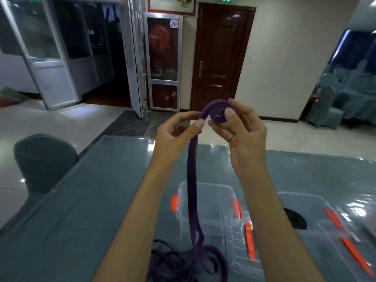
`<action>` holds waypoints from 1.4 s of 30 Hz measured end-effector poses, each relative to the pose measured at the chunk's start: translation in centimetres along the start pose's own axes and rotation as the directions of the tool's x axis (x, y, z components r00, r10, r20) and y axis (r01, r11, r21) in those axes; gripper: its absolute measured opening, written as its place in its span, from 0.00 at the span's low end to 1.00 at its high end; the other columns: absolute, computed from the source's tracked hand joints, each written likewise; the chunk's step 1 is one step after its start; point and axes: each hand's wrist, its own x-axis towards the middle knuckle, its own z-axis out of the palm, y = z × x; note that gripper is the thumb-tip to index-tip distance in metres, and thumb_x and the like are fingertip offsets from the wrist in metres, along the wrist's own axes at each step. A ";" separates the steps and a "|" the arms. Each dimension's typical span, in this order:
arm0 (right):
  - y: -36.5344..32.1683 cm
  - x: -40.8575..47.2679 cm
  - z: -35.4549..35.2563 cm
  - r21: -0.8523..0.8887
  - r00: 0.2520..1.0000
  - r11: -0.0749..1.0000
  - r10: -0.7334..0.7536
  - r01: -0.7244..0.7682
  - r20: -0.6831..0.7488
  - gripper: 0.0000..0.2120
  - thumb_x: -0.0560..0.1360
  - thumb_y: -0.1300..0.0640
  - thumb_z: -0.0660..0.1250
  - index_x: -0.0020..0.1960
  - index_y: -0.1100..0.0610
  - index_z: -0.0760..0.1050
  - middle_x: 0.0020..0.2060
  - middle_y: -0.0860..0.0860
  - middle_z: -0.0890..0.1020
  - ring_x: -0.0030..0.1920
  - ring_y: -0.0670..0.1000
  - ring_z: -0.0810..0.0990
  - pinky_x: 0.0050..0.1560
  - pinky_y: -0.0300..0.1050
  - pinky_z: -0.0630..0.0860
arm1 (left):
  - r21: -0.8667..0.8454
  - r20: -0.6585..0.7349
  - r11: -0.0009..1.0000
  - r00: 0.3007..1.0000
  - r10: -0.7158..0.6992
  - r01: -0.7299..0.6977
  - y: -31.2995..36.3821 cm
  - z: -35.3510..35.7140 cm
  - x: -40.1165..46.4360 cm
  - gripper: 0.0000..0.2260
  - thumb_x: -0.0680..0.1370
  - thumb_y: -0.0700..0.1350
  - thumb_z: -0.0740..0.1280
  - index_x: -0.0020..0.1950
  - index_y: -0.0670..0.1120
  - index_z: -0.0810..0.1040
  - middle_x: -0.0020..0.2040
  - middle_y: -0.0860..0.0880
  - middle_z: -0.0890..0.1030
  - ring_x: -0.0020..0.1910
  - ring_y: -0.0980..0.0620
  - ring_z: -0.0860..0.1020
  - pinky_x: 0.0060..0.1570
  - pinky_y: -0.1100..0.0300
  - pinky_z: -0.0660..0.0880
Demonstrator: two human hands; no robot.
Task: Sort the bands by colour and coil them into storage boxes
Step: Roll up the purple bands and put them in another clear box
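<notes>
While right hand (242,135) pinches purple coil (218,112) at frame centre, left hand (179,129) pinching band (192,180): feed flat, keep tension, avoid twists.

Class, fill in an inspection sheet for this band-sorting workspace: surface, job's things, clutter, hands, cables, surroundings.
Surface: glossy grey-green table.
Job's things: purple band partly coiled at the top, its tail hanging to a loose pile on the table; clear open box with orange latches behind it; a second clear box at the right holds a black coil.
Clutter: clear lid with an orange handle lying by the first box.
Hands: left hand pinches the band; right hand holds the coil.
Cables: nothing seen.
Surroundings: covered chair at left, dark wooden door, glass partitions.
</notes>
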 end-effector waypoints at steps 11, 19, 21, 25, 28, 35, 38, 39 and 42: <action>4.8 -4.9 -3.5 -0.210 0.996 0.975 0.055 -0.068 -0.065 0.15 0.80 0.54 0.73 0.66 0.55 0.82 0.56 0.53 0.87 0.55 0.57 0.88 0.51 0.48 0.86 | 0.044 0.100 0.980 0.975 -0.198 0.195 -4.6 0.4 -2.9 0.15 0.77 0.54 0.76 0.62 0.51 0.85 0.54 0.52 0.88 0.55 0.52 0.85 0.57 0.58 0.83; 7.1 -7.8 -8.0 -0.213 0.961 0.937 0.266 -0.276 -0.077 0.07 0.74 0.47 0.77 0.50 0.47 0.83 0.49 0.54 0.88 0.48 0.55 0.89 0.39 0.46 0.84 | 0.063 0.055 0.958 0.958 -0.282 0.279 -7.3 3.3 -6.4 0.08 0.79 0.49 0.75 0.58 0.54 0.87 0.53 0.52 0.88 0.55 0.51 0.86 0.56 0.59 0.81; 7.1 -7.9 -9.8 -0.300 0.950 0.903 0.311 -0.307 -0.036 0.06 0.71 0.46 0.79 0.44 0.43 0.82 0.44 0.53 0.89 0.42 0.51 0.87 0.34 0.41 0.79 | 0.103 0.023 0.956 0.960 -0.278 0.274 -8.1 3.8 -7.1 0.09 0.79 0.48 0.76 0.59 0.54 0.86 0.53 0.53 0.88 0.54 0.52 0.86 0.56 0.58 0.82; 7.2 -8.1 -11.9 -0.198 0.952 0.934 0.305 -0.297 0.010 0.09 0.75 0.55 0.78 0.54 0.49 0.83 0.48 0.54 0.88 0.40 0.56 0.88 0.38 0.44 0.84 | 0.122 -0.094 0.963 0.968 -0.231 0.242 -9.2 5.7 -8.4 0.12 0.76 0.52 0.78 0.58 0.55 0.84 0.48 0.50 0.87 0.48 0.49 0.86 0.51 0.57 0.84; 7.6 -8.4 -12.1 -0.137 0.953 0.943 0.303 -0.303 -0.020 0.08 0.77 0.55 0.77 0.56 0.53 0.85 0.51 0.55 0.88 0.46 0.59 0.89 0.45 0.48 0.86 | 0.074 -0.118 0.971 0.969 -0.219 0.228 -9.7 6.8 -9.1 0.08 0.76 0.49 0.78 0.55 0.52 0.85 0.51 0.50 0.88 0.51 0.50 0.87 0.51 0.60 0.82; 7.4 -7.3 -15.4 -0.246 0.916 0.890 0.400 -0.385 0.014 0.10 0.70 0.51 0.83 0.42 0.49 0.81 0.45 0.55 0.89 0.44 0.58 0.89 0.39 0.45 0.83 | 0.146 -0.102 0.970 0.978 -0.180 0.194 -10.8 8.3 -9.5 0.12 0.75 0.48 0.79 0.57 0.58 0.85 0.54 0.53 0.88 0.56 0.50 0.86 0.57 0.60 0.81; 7.5 -6.9 -16.2 -0.302 0.933 0.898 0.354 -0.321 0.060 0.10 0.69 0.51 0.83 0.42 0.50 0.82 0.45 0.54 0.89 0.45 0.56 0.89 0.43 0.44 0.84 | 0.110 -0.157 0.977 0.974 -0.164 0.182 -11.1 9.2 -9.8 0.12 0.73 0.50 0.79 0.53 0.59 0.83 0.51 0.52 0.87 0.53 0.49 0.86 0.54 0.61 0.81; 7.4 -6.9 -16.4 -0.319 0.933 0.894 0.353 -0.314 0.071 0.10 0.69 0.51 0.83 0.42 0.50 0.82 0.45 0.53 0.89 0.47 0.55 0.89 0.46 0.46 0.85 | 0.097 -0.163 0.978 0.973 -0.165 0.183 -11.2 9.4 -9.8 0.12 0.73 0.48 0.80 0.53 0.59 0.83 0.51 0.51 0.87 0.52 0.48 0.86 0.53 0.61 0.81; 7.0 -6.6 -16.9 -0.345 0.929 0.888 0.357 -0.303 0.102 0.10 0.68 0.54 0.83 0.42 0.48 0.82 0.45 0.52 0.89 0.51 0.52 0.88 0.52 0.49 0.84 | 0.093 -0.163 0.981 0.975 -0.153 0.170 -11.3 9.5 -9.8 0.12 0.73 0.44 0.81 0.52 0.55 0.85 0.51 0.49 0.88 0.52 0.48 0.87 0.52 0.63 0.81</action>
